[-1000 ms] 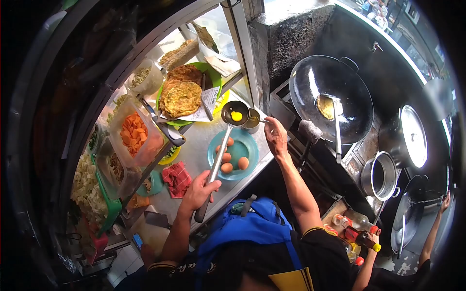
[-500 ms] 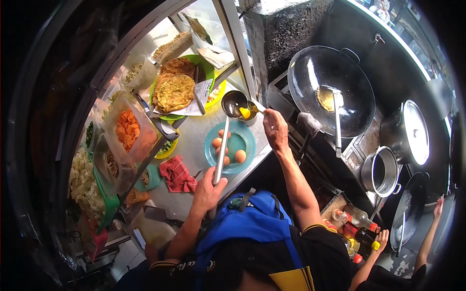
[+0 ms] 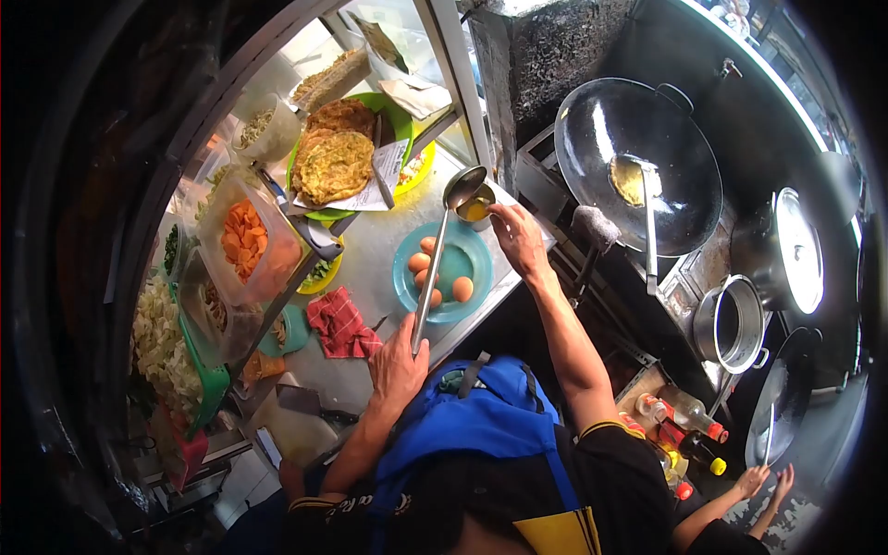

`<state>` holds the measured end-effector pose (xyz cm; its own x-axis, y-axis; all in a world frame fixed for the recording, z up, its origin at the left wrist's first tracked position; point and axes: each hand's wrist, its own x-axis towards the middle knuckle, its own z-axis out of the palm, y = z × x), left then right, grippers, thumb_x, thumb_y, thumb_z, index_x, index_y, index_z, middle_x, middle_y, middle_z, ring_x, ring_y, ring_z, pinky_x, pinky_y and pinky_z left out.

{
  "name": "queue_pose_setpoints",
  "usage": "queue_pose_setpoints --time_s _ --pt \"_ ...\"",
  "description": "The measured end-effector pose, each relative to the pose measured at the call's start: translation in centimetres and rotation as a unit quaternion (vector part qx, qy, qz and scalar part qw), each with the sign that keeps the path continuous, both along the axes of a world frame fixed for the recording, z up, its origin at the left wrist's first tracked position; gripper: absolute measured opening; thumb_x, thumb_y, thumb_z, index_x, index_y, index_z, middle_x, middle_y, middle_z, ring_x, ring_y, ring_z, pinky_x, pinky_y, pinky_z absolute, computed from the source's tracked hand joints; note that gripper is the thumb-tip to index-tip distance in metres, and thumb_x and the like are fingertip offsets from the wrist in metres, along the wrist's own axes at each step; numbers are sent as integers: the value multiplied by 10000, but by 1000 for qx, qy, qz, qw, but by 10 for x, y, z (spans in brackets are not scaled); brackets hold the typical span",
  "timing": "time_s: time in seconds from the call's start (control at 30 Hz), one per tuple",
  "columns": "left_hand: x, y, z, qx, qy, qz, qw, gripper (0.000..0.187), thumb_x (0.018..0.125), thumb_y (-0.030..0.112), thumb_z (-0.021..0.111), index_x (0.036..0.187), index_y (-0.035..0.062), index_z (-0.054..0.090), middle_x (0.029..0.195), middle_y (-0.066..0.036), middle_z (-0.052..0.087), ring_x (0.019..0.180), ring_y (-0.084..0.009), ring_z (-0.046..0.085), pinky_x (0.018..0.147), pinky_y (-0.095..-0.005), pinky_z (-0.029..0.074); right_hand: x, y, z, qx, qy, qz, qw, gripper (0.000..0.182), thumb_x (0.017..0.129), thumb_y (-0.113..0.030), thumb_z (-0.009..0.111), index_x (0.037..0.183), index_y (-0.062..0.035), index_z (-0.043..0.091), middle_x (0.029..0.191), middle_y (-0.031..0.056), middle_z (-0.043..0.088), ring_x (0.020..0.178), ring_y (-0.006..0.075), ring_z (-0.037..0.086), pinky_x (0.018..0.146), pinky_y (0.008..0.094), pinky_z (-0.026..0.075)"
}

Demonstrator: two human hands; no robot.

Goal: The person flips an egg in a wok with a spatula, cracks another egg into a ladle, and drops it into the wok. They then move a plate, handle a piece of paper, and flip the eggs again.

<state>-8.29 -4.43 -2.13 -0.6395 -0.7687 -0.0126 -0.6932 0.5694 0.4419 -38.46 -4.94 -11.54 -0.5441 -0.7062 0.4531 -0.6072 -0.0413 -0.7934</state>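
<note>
Your left hand (image 3: 398, 356) is closed around the ladle (image 3: 442, 248) handle, low on the shaft; the bowl end is tipped over the cup (image 3: 475, 209), which shows yellow egg inside. Your right hand (image 3: 520, 239) sits at the cup's rim, fingers curled together; whether they pinch something, I cannot tell. The cup stands on the steel counter (image 3: 370, 268), just beside the blue plate (image 3: 462, 264) with eggs (image 3: 462, 289) on it. A red cloth (image 3: 339, 326) lies on the counter near your left hand. Behind them a green plate (image 3: 400, 139) carries omelettes (image 3: 335, 166), with a tub of carrot (image 3: 243, 239) to the left. To the right, a black wok (image 3: 638, 176) sits on the stove with a spatula (image 3: 647, 208) in it, then a lidded pot (image 3: 794, 252) and an open pot (image 3: 731, 326). Bottles (image 3: 686, 435) stand by your right elbow. Another person's hand (image 3: 760, 481) shows at lower right.
</note>
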Motion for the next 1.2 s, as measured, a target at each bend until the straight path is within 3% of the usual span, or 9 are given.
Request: queue_pose_setpoints --time_s 0.27,0.43,0.57,0.7,0.8,0.83,0.9,1.1,1.2 --pt "14 -5 -5 -80 -29 -31 996 556 842 173 695 1353 70 500 1033 -156 695 876 -339 680 738 -445 521 42 20 -18 53 -102 -41 993 402 845 12 651 1219 -117 579 1048 171 617 894 365 632 779 427 521" --pt "18 -6 12 15 16 -11 1000 543 855 176 692 1349 47 507 1054 -194 689 923 -377 674 785 -455 523 102 32 -24 223 198 37 954 349 852 -287 721 1159 -168 605 932 126 621 861 296 592 782 430 444" --pt "25 -10 18 119 59 1 991 526 865 176 694 1342 32 525 1036 -224 682 937 -369 676 819 -428 522 122 7 -70 359 260 28 896 327 798 -260 713 1096 -169 610 906 109 610 866 295 575 770 429 402" --pt "26 -9 26 279 133 13 951 512 881 134 690 1350 15 525 967 -139 687 872 -200 670 791 -322 521 121 21 -31 260 90 21 961 340 800 -202 673 1121 -128 588 933 133 596 860 327 564 766 463 436" --pt "26 -15 27 440 170 -16 882 499 909 87 667 1361 -22 487 886 -6 617 700 -79 566 600 -227 472 112 61 -28 97 -100 9 990 487 805 -130 640 1274 -92 515 1011 152 545 898 313 601 855 421 515" --pt "23 -16 35 497 173 -16 850 510 913 82 662 1372 -24 467 859 -1 599 667 -59 538 551 -210 448 106 84 -1 107 -396 39 911 490 832 -91 649 1299 -102 498 1027 101 543 877 214 626 746 344 551" --pt "24 -20 33 543 158 -56 823 524 916 88 663 1381 -23 449 851 1 589 662 -49 525 530 -202 431 98 132 -11 1 -613 13 790 422 869 -69 615 1276 -112 514 1006 48 531 774 108 573 643 244 543" --pt "20 -32 21 636 47 -129 759 548 925 127 673 1390 -27 427 881 0 589 665 -40 526 521 -197 426 73 286 -41 30 -431 -337 837 469 935 -215 660 1362 -151 477 907 -11 555 688 58 534 564 204 455" --pt "4 -29 11 680 -44 -186 708 523 931 179 678 1370 -4 460 883 2 582 633 -44 516 516 -199 426 56 342 -59 39 -404 -450 796 525 939 -225 649 1393 -107 413 978 35 580 702 84 558 587 232 490"
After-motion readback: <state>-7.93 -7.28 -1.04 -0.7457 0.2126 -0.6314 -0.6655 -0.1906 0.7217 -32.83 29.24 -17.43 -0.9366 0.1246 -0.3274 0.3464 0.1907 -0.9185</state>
